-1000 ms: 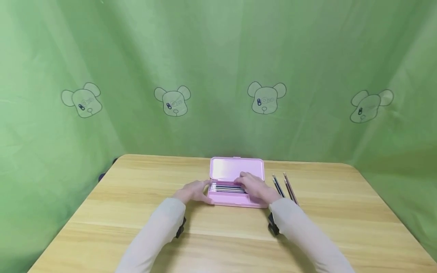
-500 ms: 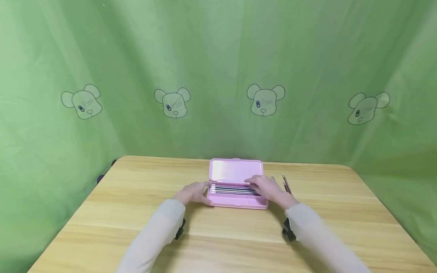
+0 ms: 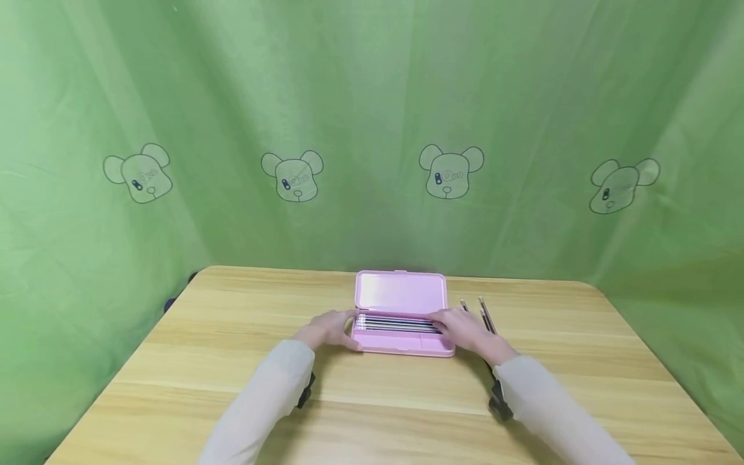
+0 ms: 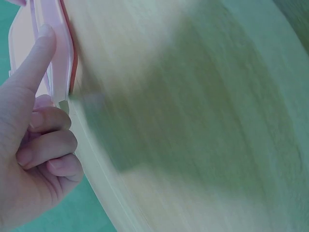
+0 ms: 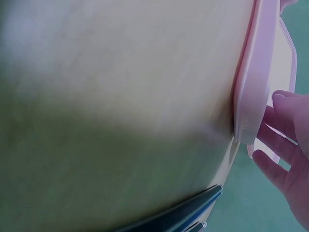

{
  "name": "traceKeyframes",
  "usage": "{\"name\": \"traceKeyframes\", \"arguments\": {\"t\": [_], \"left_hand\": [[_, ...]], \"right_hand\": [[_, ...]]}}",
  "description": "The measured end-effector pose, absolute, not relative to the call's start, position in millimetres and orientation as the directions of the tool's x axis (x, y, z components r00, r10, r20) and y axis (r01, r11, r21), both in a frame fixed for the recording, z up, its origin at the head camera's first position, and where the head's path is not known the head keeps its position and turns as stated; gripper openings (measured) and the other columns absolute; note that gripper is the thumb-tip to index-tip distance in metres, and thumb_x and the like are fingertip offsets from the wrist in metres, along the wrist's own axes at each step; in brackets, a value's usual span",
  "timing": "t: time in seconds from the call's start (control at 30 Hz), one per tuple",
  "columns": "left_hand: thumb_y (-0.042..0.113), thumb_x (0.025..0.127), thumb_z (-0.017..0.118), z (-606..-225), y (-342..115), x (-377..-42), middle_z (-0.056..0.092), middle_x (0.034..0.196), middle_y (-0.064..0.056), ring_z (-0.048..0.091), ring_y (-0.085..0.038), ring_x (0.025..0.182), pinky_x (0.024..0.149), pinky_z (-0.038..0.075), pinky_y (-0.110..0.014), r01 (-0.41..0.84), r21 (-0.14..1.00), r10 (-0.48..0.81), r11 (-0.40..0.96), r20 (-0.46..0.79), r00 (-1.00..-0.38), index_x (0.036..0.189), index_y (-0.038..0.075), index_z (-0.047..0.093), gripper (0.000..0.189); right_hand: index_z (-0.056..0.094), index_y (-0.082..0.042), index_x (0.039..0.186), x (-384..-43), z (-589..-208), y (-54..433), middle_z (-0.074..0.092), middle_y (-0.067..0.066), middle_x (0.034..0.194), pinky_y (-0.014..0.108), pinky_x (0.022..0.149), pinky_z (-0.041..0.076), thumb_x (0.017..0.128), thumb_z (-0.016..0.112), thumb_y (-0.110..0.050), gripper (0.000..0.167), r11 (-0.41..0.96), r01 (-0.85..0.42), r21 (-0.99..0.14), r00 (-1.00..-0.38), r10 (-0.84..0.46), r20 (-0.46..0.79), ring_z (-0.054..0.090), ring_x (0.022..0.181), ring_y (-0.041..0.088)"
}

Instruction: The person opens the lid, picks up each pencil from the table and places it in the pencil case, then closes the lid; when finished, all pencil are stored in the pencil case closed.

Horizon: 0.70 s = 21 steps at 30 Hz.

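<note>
The left hand (image 3: 331, 326) holds one end of the open pink plastic pencil case (image 3: 386, 342) between thumb and fingers; keeping it still and pressing lightly seems best for the right hand (image 3: 466, 330), fingers loosely parted, any pinch hidden; slim dark-and-pale pencils (image 3: 395, 323) lie inside between both hands; loose dark pencils (image 3: 487, 317) lie beside the right.

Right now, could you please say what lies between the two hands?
The head view shows slim dark pencils inside the open pink rectangular case.
</note>
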<state>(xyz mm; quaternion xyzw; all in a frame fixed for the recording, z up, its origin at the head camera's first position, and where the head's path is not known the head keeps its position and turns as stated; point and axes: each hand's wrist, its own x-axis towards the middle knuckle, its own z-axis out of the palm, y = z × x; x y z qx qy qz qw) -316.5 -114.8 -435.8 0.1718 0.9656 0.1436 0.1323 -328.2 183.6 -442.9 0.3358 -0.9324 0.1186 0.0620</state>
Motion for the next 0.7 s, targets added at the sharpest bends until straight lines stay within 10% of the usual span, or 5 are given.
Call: {"name": "traceKeyframes", "arguments": {"t": [0.7], "left_hand": [[0.051,0.067,0.074,-435.9,-115.0,-315.2,0.048,0.133,-0.016,0.047,-0.032,0.120,0.095,0.042,-0.047,0.280,0.337,0.362,0.899,-0.211,-0.908,0.140,0.015,0.035,0.091]], "right_hand": [[0.058,0.012,0.110,-327.4,-439.2,233.4,0.063,0.025,0.101,0.045,0.080,0.051,0.087,0.056,-0.002,0.027,0.652,-0.508,-0.564,-0.857,-0.451,0.250,0.061,0.089,0.033]]}}
